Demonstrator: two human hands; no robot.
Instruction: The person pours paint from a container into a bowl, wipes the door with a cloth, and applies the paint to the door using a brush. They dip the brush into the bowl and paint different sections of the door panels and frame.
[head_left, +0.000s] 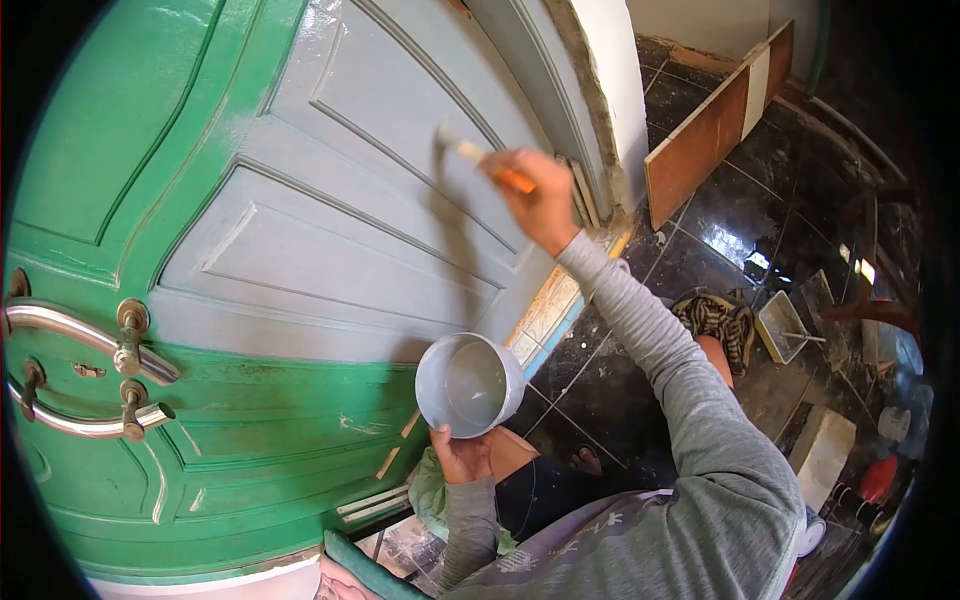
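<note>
My right hand (537,196) is closed around the orange handle of a paintbrush (470,151), its bristles up against the grey part of a panelled door (380,110). Below it, my left hand (462,456) grips the lower side of a round, light grey paint pot (508,372). The pot is tilted so that its opening faces me, with thin greyish liquid inside. Grey covers a middle band of the door and its raised mouldings, while green (290,410) lies on either side. A shadow of the arm and brush falls across the grey panels.
Curved metal door handles (90,335) stick out at left. A brown board (700,150) leans on the dark tiled floor (625,385). A paint tray (780,325), a pale block (822,455) and a patterned shoe (735,325) are at right. The white wall edge (620,90) borders the door frame.
</note>
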